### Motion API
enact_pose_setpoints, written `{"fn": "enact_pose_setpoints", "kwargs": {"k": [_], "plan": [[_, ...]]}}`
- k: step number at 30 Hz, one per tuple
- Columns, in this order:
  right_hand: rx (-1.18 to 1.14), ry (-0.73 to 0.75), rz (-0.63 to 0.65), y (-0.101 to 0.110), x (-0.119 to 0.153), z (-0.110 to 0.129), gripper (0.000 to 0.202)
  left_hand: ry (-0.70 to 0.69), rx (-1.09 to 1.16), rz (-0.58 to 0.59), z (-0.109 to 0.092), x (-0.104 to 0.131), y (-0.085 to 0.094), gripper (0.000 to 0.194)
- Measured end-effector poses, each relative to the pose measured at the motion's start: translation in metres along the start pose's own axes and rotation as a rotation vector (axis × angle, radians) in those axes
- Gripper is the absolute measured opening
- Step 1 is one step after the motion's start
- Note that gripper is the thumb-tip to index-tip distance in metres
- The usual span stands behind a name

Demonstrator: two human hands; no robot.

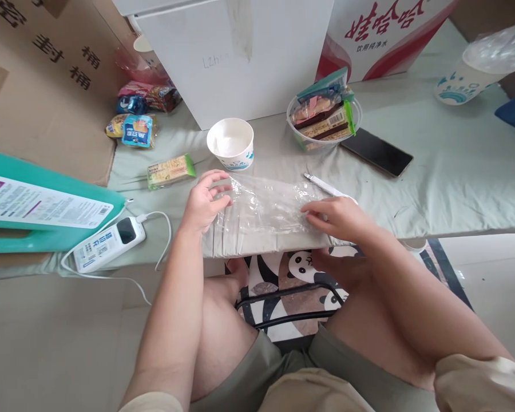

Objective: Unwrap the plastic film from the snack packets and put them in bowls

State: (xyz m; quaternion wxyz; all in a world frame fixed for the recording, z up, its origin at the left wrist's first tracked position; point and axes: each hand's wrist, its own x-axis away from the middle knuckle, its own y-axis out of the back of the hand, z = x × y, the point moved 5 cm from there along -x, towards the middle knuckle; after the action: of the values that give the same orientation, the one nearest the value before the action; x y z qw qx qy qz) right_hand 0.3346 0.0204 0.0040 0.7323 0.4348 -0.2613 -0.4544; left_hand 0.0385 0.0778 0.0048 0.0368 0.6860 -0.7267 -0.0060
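A clear plastic bag lies spread and wrinkled at the front edge of the cloth-covered table. At its left end is my left hand, fingers apart and curved, with the fingertips by the film. My right hand rests at the right end, its fingers stretched out over the plastic. Just behind the left hand stands an empty white paper bowl. A slim white tool with a metal tip lies partly behind the right hand; its kind is unclear. Left of the bowl is a wrapped snack bar.
A clear plastic tub of packaged snacks stands behind, beside a black phone. Several snack packs, a white power bank with a cable and a green jug are left. Boxes line the back; a bag-topped paper cup is right.
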Motion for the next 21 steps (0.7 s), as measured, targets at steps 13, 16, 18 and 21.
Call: {"fn": "enact_pose_setpoints", "kwargs": {"k": [13, 16, 18, 21], "plan": [[-0.843, -0.024, 0.004, -0.003, -0.028, 0.013, 0.063, 0.219, 0.169, 0.444, -0.011, 0.022, -0.037, 0.05], [-0.876, -0.006, 0.459, -0.022, -0.034, 0.034, 0.044, 0.207, 0.129, 0.506, -0.012, 0.022, -0.041, 0.046], [-0.84, -0.031, 0.637, -0.028, -0.031, 0.039, 0.019, 0.167, 0.122, 0.411, -0.012, 0.016, -0.033, 0.049], [-0.818, -0.106, 0.57, -0.026, -0.026, 0.032, 0.01, 0.086, 0.18, 0.145, -0.01, 0.006, -0.012, 0.054]]}}
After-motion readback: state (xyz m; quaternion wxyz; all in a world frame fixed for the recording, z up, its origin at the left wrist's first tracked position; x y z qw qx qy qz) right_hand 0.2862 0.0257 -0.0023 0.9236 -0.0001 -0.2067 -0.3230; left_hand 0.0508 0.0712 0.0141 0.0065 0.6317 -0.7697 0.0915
